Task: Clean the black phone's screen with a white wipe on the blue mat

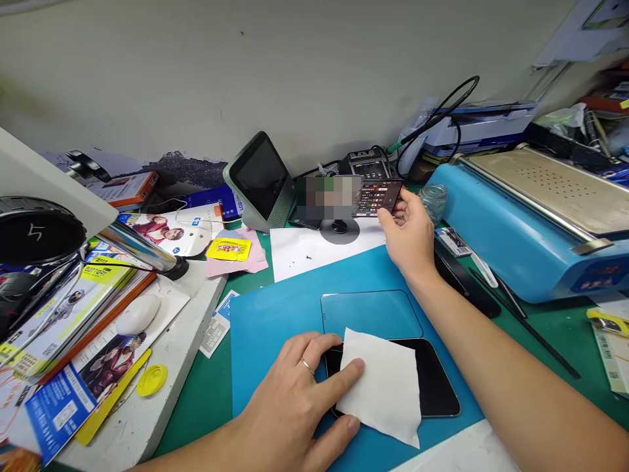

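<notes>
My left hand (pixel 299 393) lies flat on the blue mat (pixel 255 328), its fingers pressing a white wipe (pixel 388 387) onto a black phone (pixel 437 387). A clear glass screen protector (pixel 371 313) lies on the mat just behind the phone. My right hand (pixel 407 229) reaches to the back of the desk, and its fingers grip the right end of a second phone (pixel 381 196) with a lit screen, propped on a round stand (pixel 339 229).
A grey smart display (pixel 258 180) stands at the back. A blue machine (pixel 531 210) fills the right side, with a small glass jar (pixel 435 200) and black tools (pixel 491 288) beside it. Magazines, a white mouse (pixel 137 314) and a yellow cap (pixel 152 380) lie left.
</notes>
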